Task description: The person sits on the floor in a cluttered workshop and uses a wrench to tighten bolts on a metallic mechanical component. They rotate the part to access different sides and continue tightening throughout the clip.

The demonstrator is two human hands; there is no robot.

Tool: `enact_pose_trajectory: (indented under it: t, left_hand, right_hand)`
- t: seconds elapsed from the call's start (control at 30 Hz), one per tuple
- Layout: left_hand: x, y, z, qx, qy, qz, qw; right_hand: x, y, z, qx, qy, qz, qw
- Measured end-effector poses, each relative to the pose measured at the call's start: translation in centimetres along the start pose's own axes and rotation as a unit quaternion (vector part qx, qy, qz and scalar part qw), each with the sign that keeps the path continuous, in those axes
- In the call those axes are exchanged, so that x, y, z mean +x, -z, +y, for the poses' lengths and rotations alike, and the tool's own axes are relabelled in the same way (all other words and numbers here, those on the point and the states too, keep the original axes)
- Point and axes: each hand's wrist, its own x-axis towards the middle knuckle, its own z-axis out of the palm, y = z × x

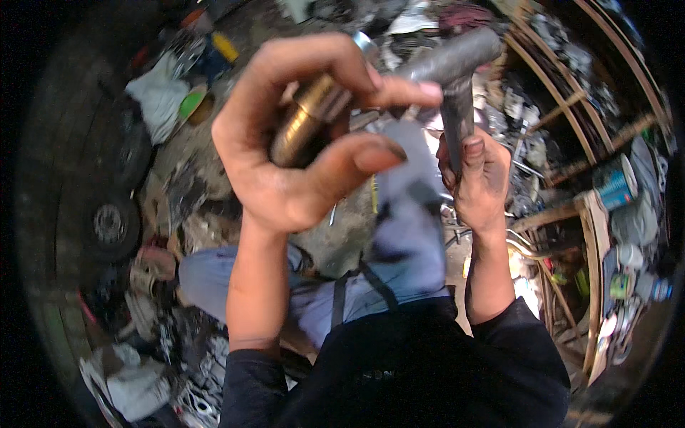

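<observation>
My left hand is raised close to the camera, its fingers curled around a brass-coloured cylinder with a stepped, darker end. Its index finger stretches toward the right and overlaps the hammer in view; whether they touch, I cannot tell. In my right hand is a grey, all-metal T-shaped hammer, gripped by its handle with the thumb lying along it and the head up. A shiny silver round piece shows just behind my left fingers; most of it is hidden.
A wooden rack stands at the right with cans and a blue tin. Wheels lie at the left. Scrap metal and a pale sack clutter the floor. My blue-trousered legs are bent below my hands.
</observation>
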Motion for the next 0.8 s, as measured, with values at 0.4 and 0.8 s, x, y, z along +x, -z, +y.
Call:
enact_pose_trajectory:
  t: [0.4,0.8]
  left_hand:
    - [-12.0,14.2,-6.9,0.181,0.156,0.303,0.922]
    - [-26.7,16.9,-22.4,0.161,0.516,0.464,0.701]
  right_hand:
    - [3.0,-15.9,15.4,0.019,-0.208,-0.135,0.969]
    - [-6.9,-19.4,38.0,-0.051,-0.472,-0.166,0.864]
